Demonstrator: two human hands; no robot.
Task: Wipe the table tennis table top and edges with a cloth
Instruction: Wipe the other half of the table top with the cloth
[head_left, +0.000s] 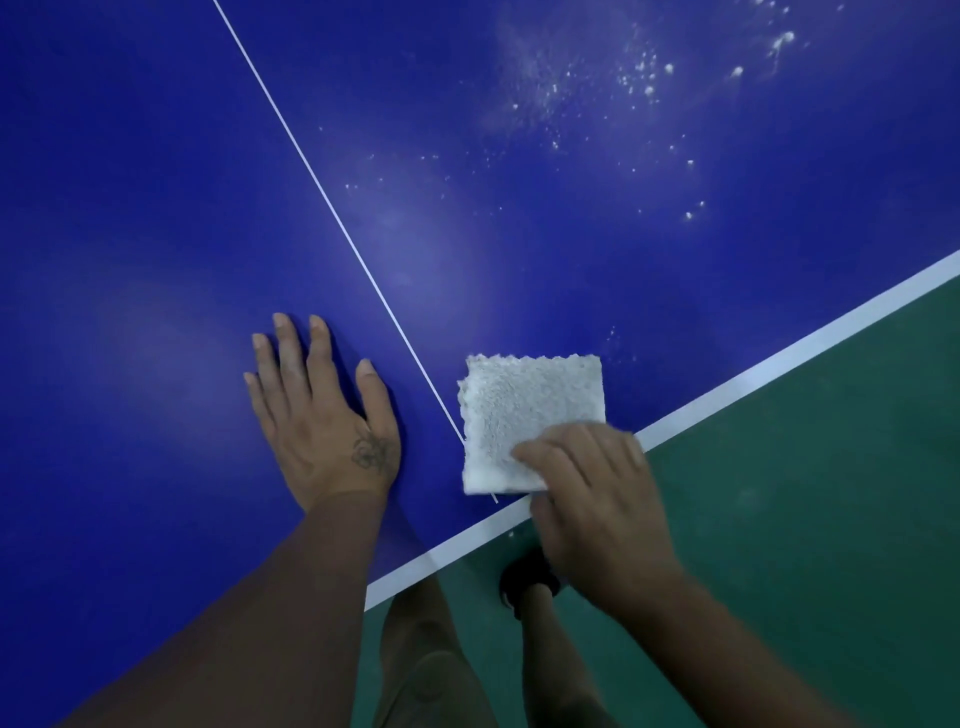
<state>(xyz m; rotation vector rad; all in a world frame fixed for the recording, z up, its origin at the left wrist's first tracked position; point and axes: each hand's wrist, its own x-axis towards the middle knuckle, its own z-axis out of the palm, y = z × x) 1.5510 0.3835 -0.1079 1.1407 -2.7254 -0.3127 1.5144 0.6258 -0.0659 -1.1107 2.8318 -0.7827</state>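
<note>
The white cloth (530, 415) lay flat on the blue table tennis table (156, 208), close to its near edge and just to the right of the thin white centre line (311, 176), whose near end it partly covered. The right hand (597, 499) held the cloth only at its corner toward 5 o'clock. Bent fingers lay over the top of that corner and the thumb was tucked against the cloth's near side, so the grip was narrow and closed on the fabric. Most of the cloth spread out from the fingers toward 11 o'clock, uncovered. The hand was slightly blurred and reached across the white edge band (779, 358) of the table.

The left hand (322, 415) rested palm-down on the table at 9 o'clock from the cloth, on the other side of the centre line, fingers straight and spread, holding nothing. White specks (649, 78) were scattered over the table top toward 1 o'clock, well apart from the cloth. The green floor (831, 519) showed beyond the edge band at 4 o'clock.
</note>
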